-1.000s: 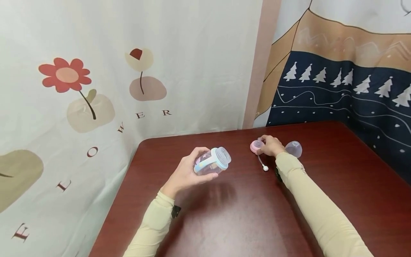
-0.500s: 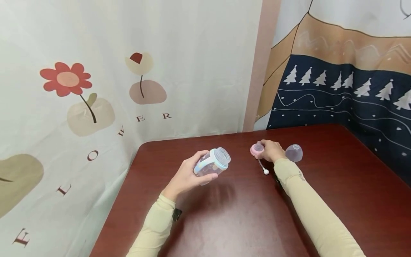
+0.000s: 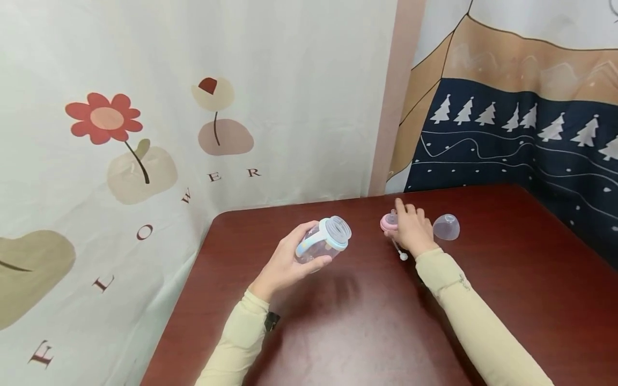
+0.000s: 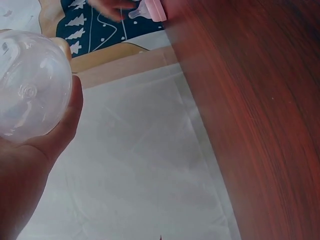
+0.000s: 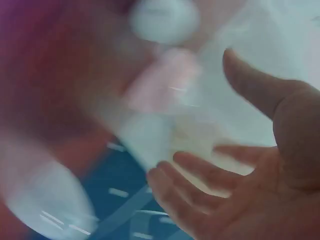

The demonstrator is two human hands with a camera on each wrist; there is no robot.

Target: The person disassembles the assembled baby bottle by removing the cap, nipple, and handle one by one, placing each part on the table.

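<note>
In the head view my left hand [image 3: 285, 264] holds a clear baby bottle [image 3: 324, 239] tilted above the table, its open, light-blue-rimmed mouth facing right. The bottle's round base [image 4: 32, 87] fills the left of the left wrist view. My right hand [image 3: 413, 229] is beside the pink nipple collar [image 3: 388, 222], which stands on the table. Extended fingers and a spread thumb, with nothing between them, show in the right wrist view, where the pink collar [image 5: 165, 82] is blurred. A thin straw with a white weighted end [image 3: 403, 257] trails from the collar.
Just right of the right hand, a clear domed bottle cover [image 3: 446, 227] rests on the dark red-brown table [image 3: 357, 321]. Patterned curtains [image 3: 299, 107] hang behind the table's far and right edges.
My right hand has let go of the pink nipple collar; its fingers have straightened and lifted. The collar stays on the table. My left hand keeps holding the bottle almost in place.
</note>
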